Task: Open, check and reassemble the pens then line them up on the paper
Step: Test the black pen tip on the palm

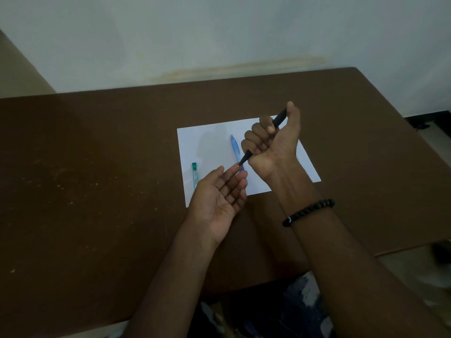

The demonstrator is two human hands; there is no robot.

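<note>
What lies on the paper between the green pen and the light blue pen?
Nothing: in the head view, the white paper is bare between the green pen and the light blue pen, apart from a faint shadow.

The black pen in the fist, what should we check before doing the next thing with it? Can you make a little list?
1. Black pen gripped firmly in the right hand: ok, the fist is closed around it.
2. Tip out and pointing at the left hand: ok.
3. Left hand free to take a part: ok, palm open and empty.
4. Room on the paper for it: ok, the blue pen and green pen lie apart.
5. Black pen put together properly: cannot tell, the fist hides its middle.
6. Blue and green pens already checked: cannot tell.
</note>
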